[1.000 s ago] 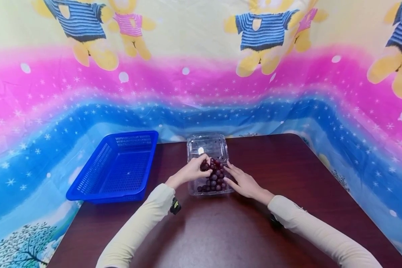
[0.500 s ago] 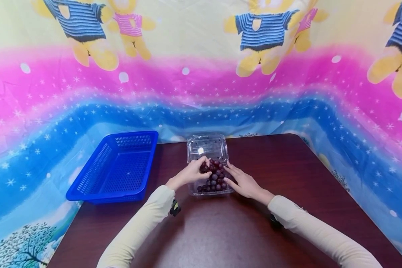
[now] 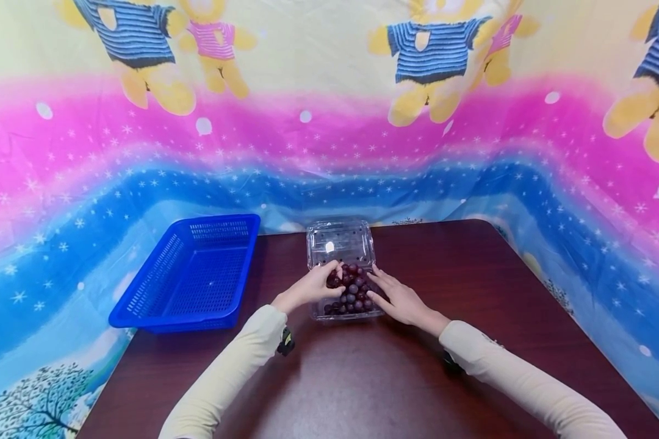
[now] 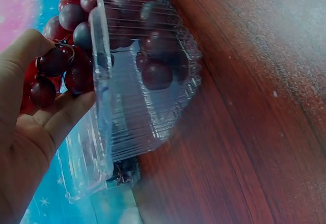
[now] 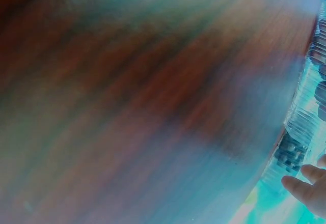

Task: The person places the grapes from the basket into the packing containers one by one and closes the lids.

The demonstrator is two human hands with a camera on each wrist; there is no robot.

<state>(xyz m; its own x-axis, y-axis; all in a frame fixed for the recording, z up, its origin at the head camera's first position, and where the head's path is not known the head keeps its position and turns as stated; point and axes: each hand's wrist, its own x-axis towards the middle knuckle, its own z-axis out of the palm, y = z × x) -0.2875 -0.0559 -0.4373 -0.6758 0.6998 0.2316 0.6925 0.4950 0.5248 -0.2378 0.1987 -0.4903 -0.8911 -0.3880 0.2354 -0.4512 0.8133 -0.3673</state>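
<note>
A bunch of dark red grapes [image 3: 354, 294] lies in a clear plastic clamshell box [image 3: 340, 239], whose lid is flipped back. My left hand [image 3: 312, 285] grips the left part of the bunch at the box rim. In the left wrist view, thumb and fingers curl round several grapes [image 4: 53, 63] and a bit of stem, beside the ribbed box wall [image 4: 135, 109]. My right hand [image 3: 402, 302] rests against the right side of the box, fingers spread and fairly straight. Only a few of its fingertips [image 5: 295, 186] show in the right wrist view.
A blue plastic basket [image 3: 211, 268] with slotted sides stands at the left of the dark wooden table [image 3: 351, 378], overhanging its left edge. Behind the box hangs a printed cloth [image 3: 329, 146] with bears, close to the table's far edge.
My left hand has sunk slightly with the grapes it grips, and the top of the bunch sits lower in the box. The right hand has stayed in place.
</note>
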